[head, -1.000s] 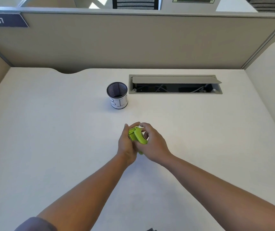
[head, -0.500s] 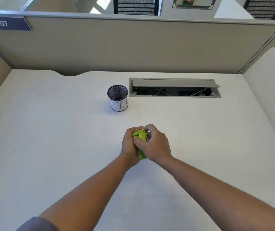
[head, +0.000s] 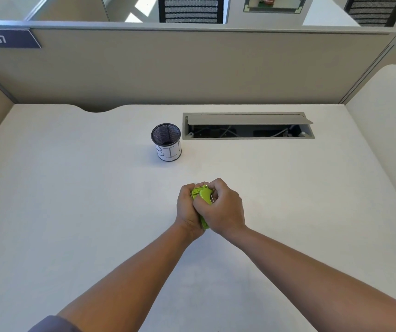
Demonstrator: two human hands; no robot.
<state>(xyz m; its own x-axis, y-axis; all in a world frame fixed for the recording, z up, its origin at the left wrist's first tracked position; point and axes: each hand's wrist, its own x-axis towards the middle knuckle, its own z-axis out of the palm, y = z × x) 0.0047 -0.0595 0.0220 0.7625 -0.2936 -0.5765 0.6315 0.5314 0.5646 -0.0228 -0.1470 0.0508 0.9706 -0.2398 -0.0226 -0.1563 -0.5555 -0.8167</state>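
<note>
A lime-green stapler (head: pixel 203 195) is held between both hands above the middle of the white desk (head: pixel 72 200). My left hand (head: pixel 188 209) grips its left side and base. My right hand (head: pixel 221 208) curls round its right side and top from above. Most of the stapler is hidden by the fingers; only its front end and a bit of its rear show. A black mesh cup (head: pixel 167 142) with a white label reading "BIN" stands upright farther back, apart from the hands.
An open grey cable hatch (head: pixel 247 125) with wires inside is set into the desk at the back right. Beige cubicle partitions (head: pixel 192 68) wall in the back and both sides. A notch cuts the desk's back edge on the left.
Both hands have closed tighter around the stapler, and the right hand now covers more of its top. The stapler stays at the same spot over the desk.
</note>
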